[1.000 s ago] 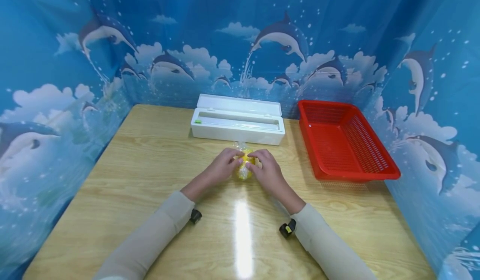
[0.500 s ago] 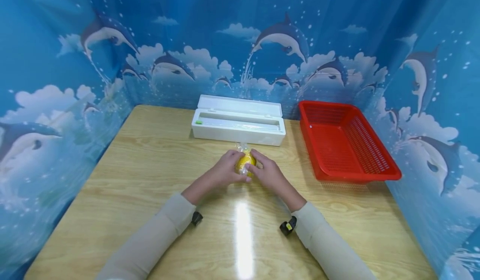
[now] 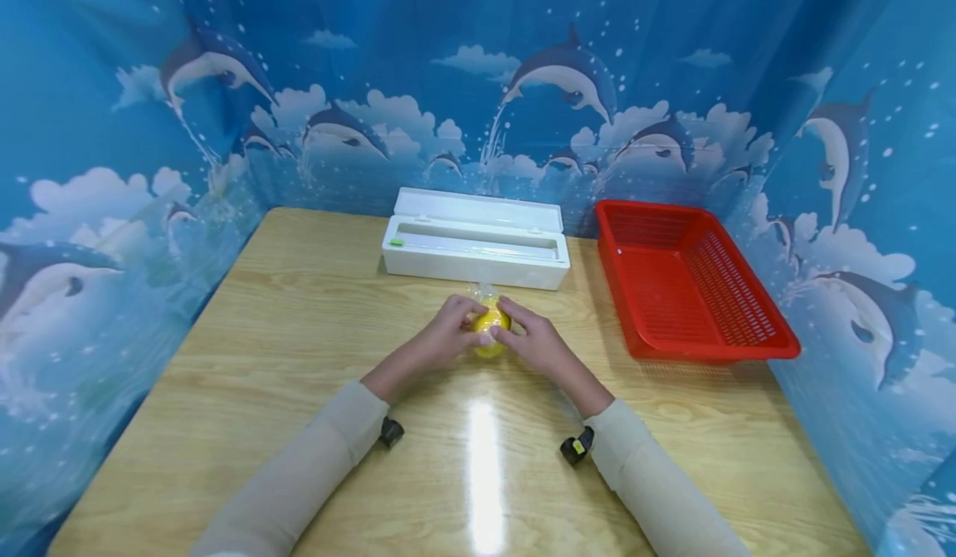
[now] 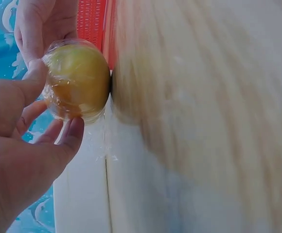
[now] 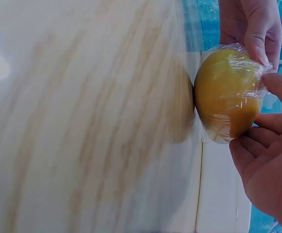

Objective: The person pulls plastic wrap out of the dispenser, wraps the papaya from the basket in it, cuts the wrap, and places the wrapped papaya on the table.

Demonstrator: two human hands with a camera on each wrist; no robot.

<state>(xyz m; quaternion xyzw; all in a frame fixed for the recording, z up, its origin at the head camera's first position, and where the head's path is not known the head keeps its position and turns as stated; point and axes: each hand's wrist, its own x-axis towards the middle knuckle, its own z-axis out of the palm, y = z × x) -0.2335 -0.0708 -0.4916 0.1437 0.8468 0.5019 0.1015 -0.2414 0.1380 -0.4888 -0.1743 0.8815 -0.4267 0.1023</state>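
A round yellow fruit [image 3: 490, 318], greenish on one side in the wrist views, sits on the table wrapped in clear cling film [image 5: 245, 63]. The film is wrinkled, and a loose bit of it sticks out beyond the fruit's far side. My left hand [image 3: 446, 332] holds the fruit from the left, thumb on the film and fingers bent about the side. From the right, my right hand [image 3: 536, 342] grips it between thumb and fingers. In the left wrist view, the fingertips [image 4: 74, 131] press low against the wrapped fruit [image 4: 78, 80].
Just beyond the hands lies a long white cling film box [image 3: 475, 268], its lid raised and a small green piece at its left end. A red plastic basket [image 3: 635, 324] stands at the right. Dolphin-print curtains [image 3: 478, 84] enclose the wooden table [image 3: 314, 291].
Both hands have stayed at the fruit while their fingers shifted over the film. The left thumb, low at the near side half a second ago, is now higher on the fruit.
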